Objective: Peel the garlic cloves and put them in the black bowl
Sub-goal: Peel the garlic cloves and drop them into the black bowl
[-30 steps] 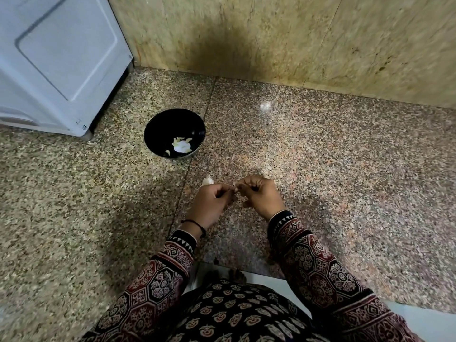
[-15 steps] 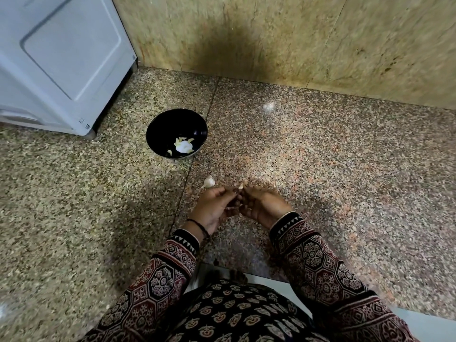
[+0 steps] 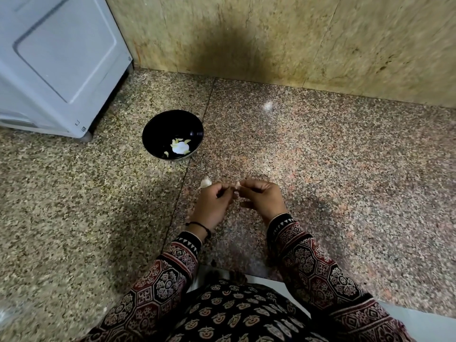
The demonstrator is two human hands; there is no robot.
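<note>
Pinching a garlic clove between left hand and right hand, low over the floor, likely to tear skin off. Got the black bowl up toward the floor's far edge, easy reach for peeled ones.

Both forearms, in patterned sleeves, reach forward over the floor and angle inward, so the hands meet well short of the floor's far edge. The left hand is curled, knuckles up, with a thin black band on its wrist. The right hand is curled too, its back upward. Their fingertips come together and pinch a small pale garlic clove between them.
</note>
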